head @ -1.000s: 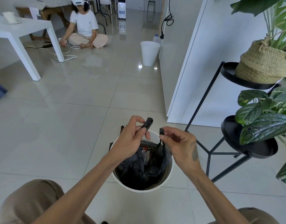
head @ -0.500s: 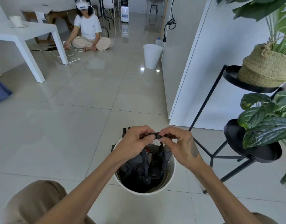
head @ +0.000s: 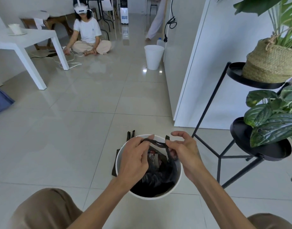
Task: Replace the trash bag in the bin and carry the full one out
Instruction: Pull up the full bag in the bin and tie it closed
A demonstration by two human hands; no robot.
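Black trash bag [head: 158, 176] sits inside white bin [head: 178, 179]. Left hand [head: 133, 159] and right hand [head: 184, 151], held above the rim, each pinch one crossed bag handle [head: 156, 143].

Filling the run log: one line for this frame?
stage: tying bag handles | left hand: pinching handle | right hand: pinching other handle | black trash bag: inside white bin | lifted: no

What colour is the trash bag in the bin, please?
Black; the bag shows best in the head view, inside the white bin.
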